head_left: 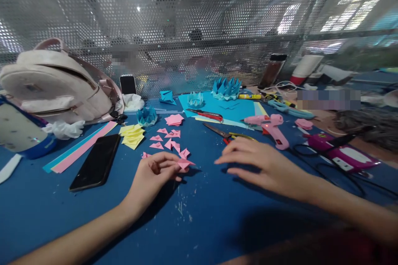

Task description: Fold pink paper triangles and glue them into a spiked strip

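In the head view, the left hand (152, 176) pinches a small folded pink paper piece (185, 164) between thumb and fingertips, its pointed end directed toward the right hand; the other fingers curl behind it. The right hand (255, 159) hovers palm down over the blue tabletop (199, 232), its fingers loosely extended and its thumb spread apart from them, with a gap between it and the paper piece. Just beyond the left hand lie more small pink folded triangles (156, 145), loosely grouped, with a pink paper stack (174, 119) behind them and a fan of yellow paper sheets (132, 136) to their left. Farther left, a black smartphone (95, 162) lies beside long paper strips (85, 149), near a pale backpack (59, 78). Scissors (220, 133) lie just beyond the right fingers, and a pink glue gun (273, 127) rests on its side to their right. Toward the back, a red utility knife (207, 114) lies across the edge of a bright blue paper sheet (230, 112), on which stand a pale blue origami lotus (195, 99) and a larger blue origami lotus (226, 88)
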Tool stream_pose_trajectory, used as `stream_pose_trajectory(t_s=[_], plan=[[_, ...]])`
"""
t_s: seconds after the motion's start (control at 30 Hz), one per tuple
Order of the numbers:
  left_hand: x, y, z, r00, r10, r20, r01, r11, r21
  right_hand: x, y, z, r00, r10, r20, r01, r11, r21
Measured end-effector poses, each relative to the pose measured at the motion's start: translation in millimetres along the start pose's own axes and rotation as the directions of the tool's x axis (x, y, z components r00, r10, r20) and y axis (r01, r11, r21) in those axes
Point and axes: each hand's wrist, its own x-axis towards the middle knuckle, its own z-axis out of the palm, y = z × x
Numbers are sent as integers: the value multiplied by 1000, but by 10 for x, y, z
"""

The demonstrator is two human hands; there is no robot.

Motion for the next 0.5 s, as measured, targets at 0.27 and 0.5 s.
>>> stream_pose_trajectory(t_s=[0.27, 0.5], plan=[[9, -10, -21, 998, 57, 6, -57, 998, 24, -865, 799, -356, 571, 655, -494, -745, 666, 21], [6, -15, -46, 987, 151, -56, -138, 972, 189, -661, 1072, -289, 626, 764, -156, -768, 639, 46]])
